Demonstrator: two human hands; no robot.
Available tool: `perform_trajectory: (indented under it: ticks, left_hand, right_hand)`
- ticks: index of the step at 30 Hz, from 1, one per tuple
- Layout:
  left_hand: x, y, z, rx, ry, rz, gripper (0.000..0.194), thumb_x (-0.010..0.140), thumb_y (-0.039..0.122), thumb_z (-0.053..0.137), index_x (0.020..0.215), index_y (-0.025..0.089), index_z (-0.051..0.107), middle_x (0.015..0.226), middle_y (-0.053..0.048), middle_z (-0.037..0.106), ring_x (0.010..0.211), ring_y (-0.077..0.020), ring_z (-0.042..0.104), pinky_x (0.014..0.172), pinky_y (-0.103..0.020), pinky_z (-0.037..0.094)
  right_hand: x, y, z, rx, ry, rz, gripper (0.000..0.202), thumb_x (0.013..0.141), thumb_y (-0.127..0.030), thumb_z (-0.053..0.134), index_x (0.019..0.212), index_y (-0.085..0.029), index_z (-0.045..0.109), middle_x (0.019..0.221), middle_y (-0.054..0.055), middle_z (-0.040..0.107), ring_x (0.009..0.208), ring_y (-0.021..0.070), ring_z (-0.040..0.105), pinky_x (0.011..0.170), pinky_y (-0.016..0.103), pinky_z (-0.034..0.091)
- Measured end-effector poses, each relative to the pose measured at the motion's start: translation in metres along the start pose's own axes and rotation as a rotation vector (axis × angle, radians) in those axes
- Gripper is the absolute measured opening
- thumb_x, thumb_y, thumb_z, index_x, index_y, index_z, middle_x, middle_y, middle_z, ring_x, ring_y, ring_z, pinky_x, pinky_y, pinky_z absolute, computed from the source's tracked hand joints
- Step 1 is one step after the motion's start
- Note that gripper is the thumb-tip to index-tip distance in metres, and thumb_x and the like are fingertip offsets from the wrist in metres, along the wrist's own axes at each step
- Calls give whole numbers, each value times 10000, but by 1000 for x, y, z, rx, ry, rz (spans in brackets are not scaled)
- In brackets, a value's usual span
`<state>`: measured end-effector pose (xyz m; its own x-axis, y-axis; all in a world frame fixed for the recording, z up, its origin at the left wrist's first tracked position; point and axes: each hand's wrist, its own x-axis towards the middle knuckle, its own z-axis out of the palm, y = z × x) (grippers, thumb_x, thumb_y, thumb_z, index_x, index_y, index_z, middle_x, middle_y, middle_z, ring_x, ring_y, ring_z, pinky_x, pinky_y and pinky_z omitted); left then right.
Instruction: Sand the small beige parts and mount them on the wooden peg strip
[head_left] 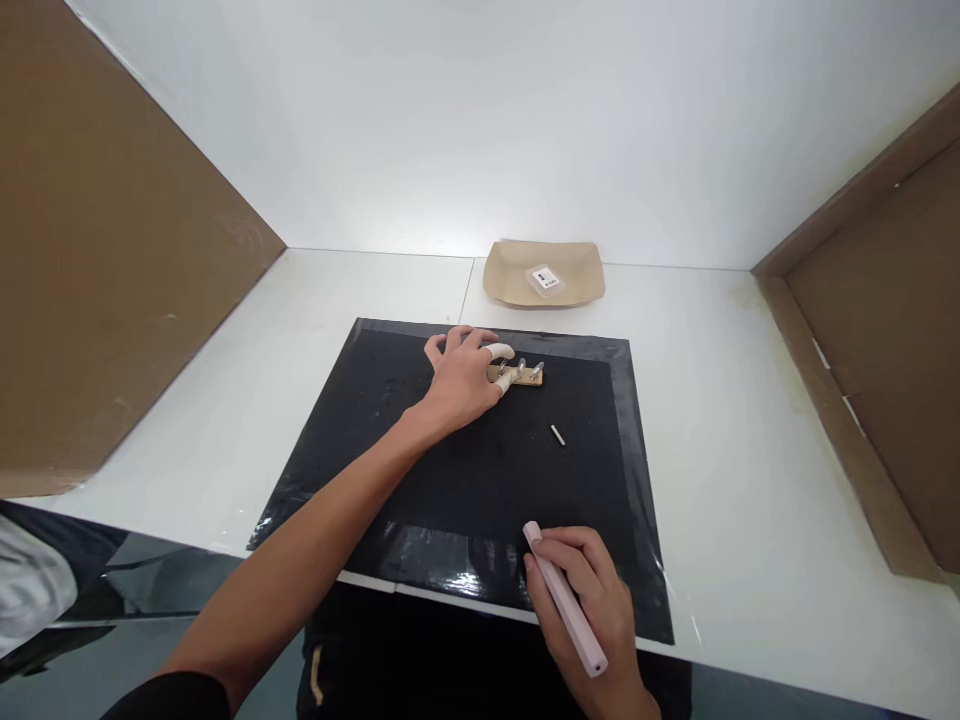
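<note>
My left hand [463, 378] reaches to the far part of the black mat, with pale finger covers on its thumb and index finger. Those two digits close around the left end of a small wooden block [531, 378], hiding part of it. Several short, shiny, clear or metallic pieces [522, 367] stand up from the block, some tilted. Near the mat's front edge, my right hand [589, 605] is wrapped round a pale pink, pen-shaped tool [566, 605]. Its far end points up and left, and a small dark opening shows at the near end.
A small, thin, light-coloured stick [558, 435] lies on the black mat [450, 480] between my hands. Behind the mat, a brown paper tray [581, 280] holds a small clear case with a label [545, 281]. Brown cardboard panels [120, 250] flank the white table.
</note>
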<state>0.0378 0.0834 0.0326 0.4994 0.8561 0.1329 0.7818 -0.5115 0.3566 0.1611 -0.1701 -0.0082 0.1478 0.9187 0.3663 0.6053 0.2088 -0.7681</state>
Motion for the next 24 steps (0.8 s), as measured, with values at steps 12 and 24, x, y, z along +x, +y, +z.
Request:
perform_trajectory:
  ticks: [12, 24]
  left_hand:
    - [5, -1, -11, 24, -79, 7, 195, 943, 310, 684, 1119, 280, 761, 1393, -79, 654, 1377, -355, 433, 1126, -624, 209]
    - [16, -6, -17, 58, -87, 58, 164, 845, 158, 718, 936, 280, 779, 1290, -61, 699, 1321, -353, 453, 1131, -638, 170]
  right_hand:
    - [-1, 1, 0, 5, -6, 16, 157, 985, -130, 594, 1103, -209, 660, 1040, 68, 606, 857, 126, 705, 746, 213, 600]
    - [4, -2, 0, -11, 10, -8, 149, 977, -113, 594, 1086, -186, 664, 1014, 78, 613, 826, 128, 709, 722, 206, 611]
